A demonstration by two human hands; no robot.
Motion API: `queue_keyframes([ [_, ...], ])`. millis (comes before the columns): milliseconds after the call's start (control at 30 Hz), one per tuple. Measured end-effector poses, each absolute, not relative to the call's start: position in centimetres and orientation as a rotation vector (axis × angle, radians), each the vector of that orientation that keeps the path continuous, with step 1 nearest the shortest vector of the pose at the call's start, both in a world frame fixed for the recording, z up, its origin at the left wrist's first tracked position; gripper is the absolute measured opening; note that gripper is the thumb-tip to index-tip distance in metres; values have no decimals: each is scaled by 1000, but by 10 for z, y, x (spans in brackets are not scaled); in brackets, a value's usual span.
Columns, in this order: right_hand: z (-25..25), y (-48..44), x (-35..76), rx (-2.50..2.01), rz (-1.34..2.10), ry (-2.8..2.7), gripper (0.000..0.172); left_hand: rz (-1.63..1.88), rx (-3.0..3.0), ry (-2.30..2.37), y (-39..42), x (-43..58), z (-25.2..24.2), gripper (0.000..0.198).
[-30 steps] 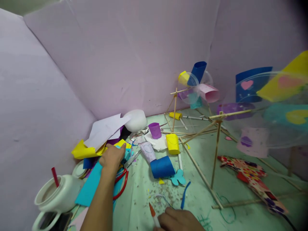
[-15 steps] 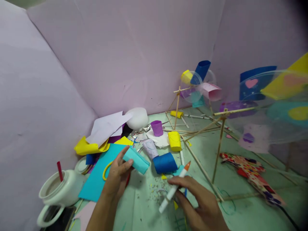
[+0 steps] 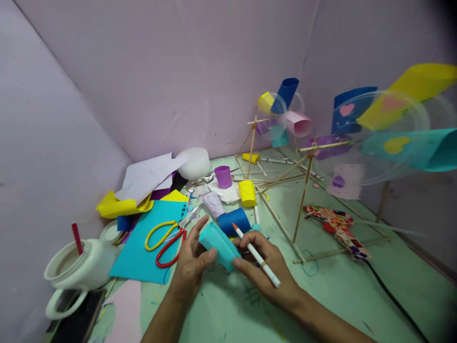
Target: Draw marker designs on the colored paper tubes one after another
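Note:
A turquoise paper tube (image 3: pixel 219 245) is held up above the table, tilted toward the right. My left hand (image 3: pixel 193 259) grips its left end between thumb and fingers. At its right end, the thumb of my right hand (image 3: pixel 266 267) touches the tube. That same hand also pinches a white marker with an orange-red tip (image 3: pixel 259 259), which points up and to the left. Just behind the tube lie a blue paper tube (image 3: pixel 234 221) and a pale lilac tube (image 3: pixel 213 205) with a drawn outline. Scissors (image 3: pixel 171 238) with yellow and red handles rest to the left of my left hand.
A yellow tube (image 3: pixel 247 194) and a purple tube (image 3: pixel 223 177) stand farther back. Stick frames with a small paper wheel (image 3: pixel 278 114) and a large paper wheel (image 3: pixel 389 128) stand right, near a patterned glue gun (image 3: pixel 339 228). A white pot (image 3: pixel 82 267) and turquoise sheet (image 3: pixel 139 259) are left.
My right hand has moved left with the marker and now touches the turquoise tube. The marker's tip has turned from up-right to up-left. The view has shifted, and the scissors show more fully.

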State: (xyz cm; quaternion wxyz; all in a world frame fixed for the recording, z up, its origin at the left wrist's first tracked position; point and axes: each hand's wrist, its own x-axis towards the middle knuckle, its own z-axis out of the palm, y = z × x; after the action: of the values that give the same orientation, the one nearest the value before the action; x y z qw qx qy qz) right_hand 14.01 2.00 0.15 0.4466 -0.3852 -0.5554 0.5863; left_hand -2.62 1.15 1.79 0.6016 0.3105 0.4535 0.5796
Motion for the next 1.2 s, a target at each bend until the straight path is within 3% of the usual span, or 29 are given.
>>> queue_keyframes([
  [167, 2, 18, 137, -889, 1594, -1078, 32, 1269, 880, 966, 5, -13, 15, 46],
  [267, 0, 16, 135, -903, 1547, -1126, 29, 1265, 937, 1029, 0, -5, 13, 38],
  [433, -4, 17, 137, -903, 1368, -1288, 18, 1325, 880, 1164, 1, -9, 20, 38],
  [600, 7, 31, 151, -902, 938, -1112, 12, 1525, 804, 1310, 8, -32, 32, 38],
  [700, 13, 42, 160, -910, 767, -1060, 12, 1421, 811, 1338, 7, -42, 27, 36],
  [1033, 11, 56, 182, -1210, 462, -1502, 9, 1244, 620, 1341, 0, -27, 3, 40],
  [1200, 5, 57, 178, -1325, 475, -1774, 18, 1244, 629, 1352, 0, -25, 2, 41],
])
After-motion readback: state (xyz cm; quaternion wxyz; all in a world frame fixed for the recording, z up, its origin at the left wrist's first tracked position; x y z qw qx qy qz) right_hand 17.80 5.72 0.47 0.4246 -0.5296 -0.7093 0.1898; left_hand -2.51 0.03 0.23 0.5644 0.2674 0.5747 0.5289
